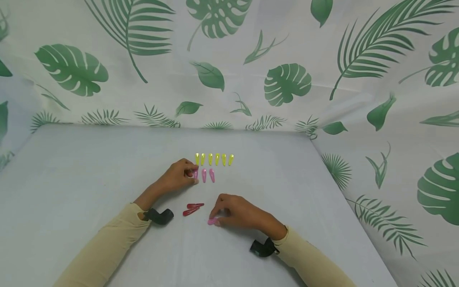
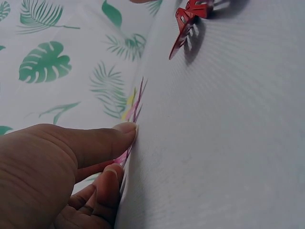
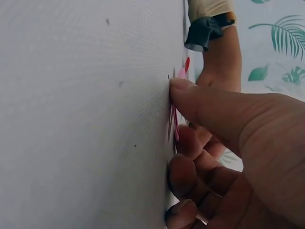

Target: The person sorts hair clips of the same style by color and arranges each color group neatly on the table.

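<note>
My left hand [image 1: 175, 176] pinches the leftmost pink hair clip [image 1: 195, 174] of a short row, with thumb and fingers at its two ends. Two more pink clips [image 1: 204, 175] lie just to the right of it. Nearer to me, my right hand [image 1: 239, 211] holds another pink hair clip [image 1: 212, 221] between thumb and fingers, low against the table. In the right wrist view, that hand's thumb [image 3: 200, 100] and fingers partly hide the clip.
Several yellow hair clips [image 1: 210, 159] stand in a row behind the pink ones. Two red hair clips [image 1: 191, 211] lie overlapping between my hands. The white table [image 1: 107, 167] meets a leaf-patterned cloth [image 1: 244, 87] at the back and right.
</note>
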